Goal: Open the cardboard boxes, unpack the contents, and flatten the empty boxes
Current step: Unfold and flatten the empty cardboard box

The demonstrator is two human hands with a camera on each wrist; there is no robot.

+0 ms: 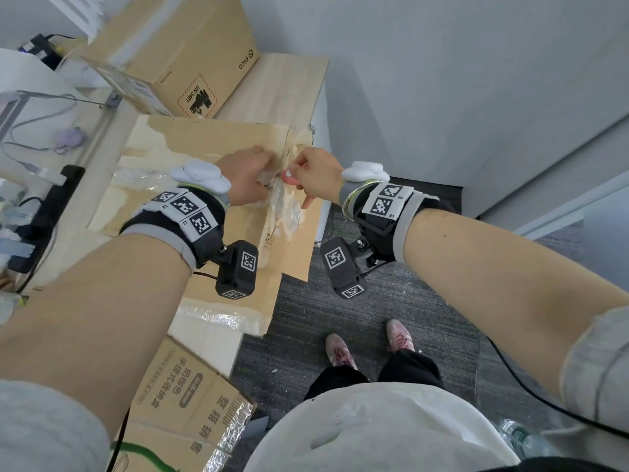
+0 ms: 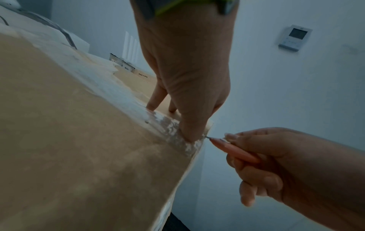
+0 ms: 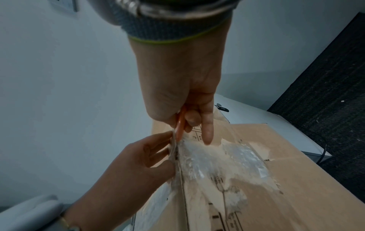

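- Three brown cardboard boxes were in the head view: a large taped cardboard box [image 1: 204, 158] lying on the light wooden desk [image 1: 289, 83], a closed brown carton printed with black marks [image 1: 190, 59] standing behind it, and a third brown carton with printed characters [image 1: 183, 403] low at the near left.
- The large box sat at the desk's right end, its right-hand face hanging over the desk edge above the dark grey carpet [image 1: 374, 301].
- Wrinkled clear packing tape [image 3: 213, 157] covered the box's corner seam, with torn pale patches around it.
- The left hand [image 1: 243, 177] lay on the top of the box with straight fingers pressing down; the thumb [image 2: 191, 131] pressed the taped edge at the corner.
- The right hand [image 1: 316, 175] was clenched round one slim orange cutter [image 2: 235, 150], thumb and curled fingers grasping the handle.
- The cutter's small metal tip [image 2: 207, 137] touched the taped corner edge just beside the left thumb.
- Each wrist carried a black strap with square printed markers and one black camera block; two in all.
- Two pink shoes [image 1: 367, 342] stood on the carpet below.
- One white wall panel with a small screen [image 2: 295, 37] hung on the pale wall.
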